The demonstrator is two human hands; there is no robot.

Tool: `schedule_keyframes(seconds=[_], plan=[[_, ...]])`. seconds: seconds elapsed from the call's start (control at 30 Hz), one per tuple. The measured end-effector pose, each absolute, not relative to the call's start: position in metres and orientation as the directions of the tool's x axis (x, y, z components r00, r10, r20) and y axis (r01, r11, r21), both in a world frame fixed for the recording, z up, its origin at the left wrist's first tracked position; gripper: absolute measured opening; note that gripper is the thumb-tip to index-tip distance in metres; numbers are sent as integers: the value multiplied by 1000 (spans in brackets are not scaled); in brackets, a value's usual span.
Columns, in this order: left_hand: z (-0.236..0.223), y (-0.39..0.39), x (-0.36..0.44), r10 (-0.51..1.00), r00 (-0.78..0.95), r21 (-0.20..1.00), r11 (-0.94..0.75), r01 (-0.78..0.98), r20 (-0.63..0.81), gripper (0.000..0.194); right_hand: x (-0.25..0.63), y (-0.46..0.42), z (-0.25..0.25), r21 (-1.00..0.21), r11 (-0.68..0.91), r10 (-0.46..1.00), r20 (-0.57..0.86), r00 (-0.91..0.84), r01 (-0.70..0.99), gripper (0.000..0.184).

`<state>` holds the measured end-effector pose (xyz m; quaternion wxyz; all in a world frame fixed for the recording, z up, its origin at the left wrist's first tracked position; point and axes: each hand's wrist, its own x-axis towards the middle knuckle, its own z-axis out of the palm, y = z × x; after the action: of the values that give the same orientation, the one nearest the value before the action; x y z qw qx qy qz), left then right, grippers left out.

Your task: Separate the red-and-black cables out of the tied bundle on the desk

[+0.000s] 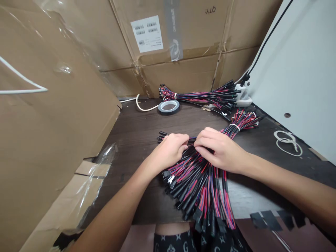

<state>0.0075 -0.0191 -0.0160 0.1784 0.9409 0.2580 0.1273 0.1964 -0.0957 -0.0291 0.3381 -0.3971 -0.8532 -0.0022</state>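
Observation:
A bundle of red, blue and black wire harnesses (pixel 204 185) lies fanned out on the dark table, its black connectors pointing toward me. A white tie (pixel 234 127) gathers its far right end. My left hand (pixel 173 148) is closed in a pinch on dark wires at the fan's left side. Close beside it, my right hand (pixel 219 148) lies over the bundle, thumb and fingertips pinching the same wires. A short dark stretch of wire shows between the two hands. The exact grip points are hidden by the fingers.
Behind lies a second tied wire bundle (pixel 199 96) with a roll of black tape (pixel 168 107) before it. A white power strip (pixel 243 96) stands at the back right. Black tape pieces (pixel 266 219) hang at the front edge. Cardboard (pixel 57 105) walls the left and back.

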Motion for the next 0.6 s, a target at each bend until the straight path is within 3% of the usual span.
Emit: schedule_keyframes(seconds=[0.17, 0.27, 0.43, 0.6], plan=[[-14, -17, 2, 592, 793, 390, -770, 505, 144, 15, 202, -93, -30, -274, 572, 721, 618, -314, 773, 12], [-11, -14, -5, 591, 799, 385, -767, 514, 111, 13, 202, -93, -32, -286, 526, 776, 547, -315, 801, 15], [-2, -12, -14, 574, 816, 483, -733, 479, 61, 15, 201, -93, -34, -314, 487, 842, 415, -344, 815, 20], [1, -8, -18, 663, 730, 508, -691, 514, 163, 11, 201, -93, -33, -324, 450, 879, 328, -347, 832, 26]])
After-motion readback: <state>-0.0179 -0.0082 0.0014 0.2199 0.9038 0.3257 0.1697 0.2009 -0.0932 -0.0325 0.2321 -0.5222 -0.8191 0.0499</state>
